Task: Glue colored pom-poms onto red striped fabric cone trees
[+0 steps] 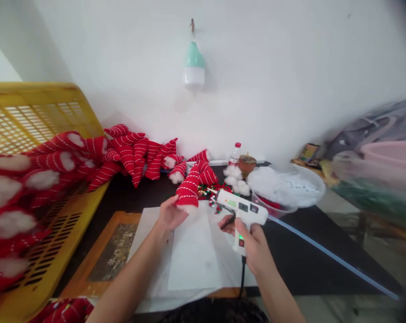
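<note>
My left hand (171, 214) grips a red cone-shaped knitted hat (188, 190) with white stitched stripes, its white stuffing showing at the lower end. In my right hand (252, 242) is a white hot glue gun (238, 206), fingers wrapped round its handle, where a green light glows. The nozzle points left at the hat, a small distance from it. A long clear glue stick (334, 255) sticks out of the gun's back, and a black cord hangs from the handle. Beneath both hands lie white paper sheets (192, 260).
A yellow crate (85, 215) of stuffed red hats fills the left side; more hats (132, 152) are heaped along the wall. Small red and green pieces (218, 188), cotton balls (236, 179), a bottle (235, 154) and a clear tub (299, 184) stand behind the glue gun. A framed board (112, 246) lies left.
</note>
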Motion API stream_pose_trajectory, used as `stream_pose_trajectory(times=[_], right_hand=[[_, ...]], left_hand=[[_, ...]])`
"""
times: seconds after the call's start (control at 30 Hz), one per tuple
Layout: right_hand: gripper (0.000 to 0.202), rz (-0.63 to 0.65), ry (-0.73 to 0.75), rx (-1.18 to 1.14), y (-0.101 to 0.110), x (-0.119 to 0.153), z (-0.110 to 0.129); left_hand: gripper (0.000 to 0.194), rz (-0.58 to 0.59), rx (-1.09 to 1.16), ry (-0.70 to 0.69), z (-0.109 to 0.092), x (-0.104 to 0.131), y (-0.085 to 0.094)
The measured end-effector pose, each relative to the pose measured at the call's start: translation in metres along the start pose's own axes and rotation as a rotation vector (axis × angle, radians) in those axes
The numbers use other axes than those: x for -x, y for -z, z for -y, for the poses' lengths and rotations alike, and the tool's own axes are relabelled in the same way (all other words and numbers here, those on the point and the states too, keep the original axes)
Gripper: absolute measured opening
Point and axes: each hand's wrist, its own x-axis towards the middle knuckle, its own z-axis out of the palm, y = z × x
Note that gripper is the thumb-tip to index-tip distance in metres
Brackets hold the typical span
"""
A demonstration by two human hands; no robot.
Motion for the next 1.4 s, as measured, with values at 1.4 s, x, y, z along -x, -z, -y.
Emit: stream_pose_trajectory(times=[1.4], right_hand=[[0.027,0.237,0.939,0.937,-0.022,-0.024,-0.009]], left_hand=[[0.047,-0.050,-0.314,-0.034,0.019,0.014,-0.021]])
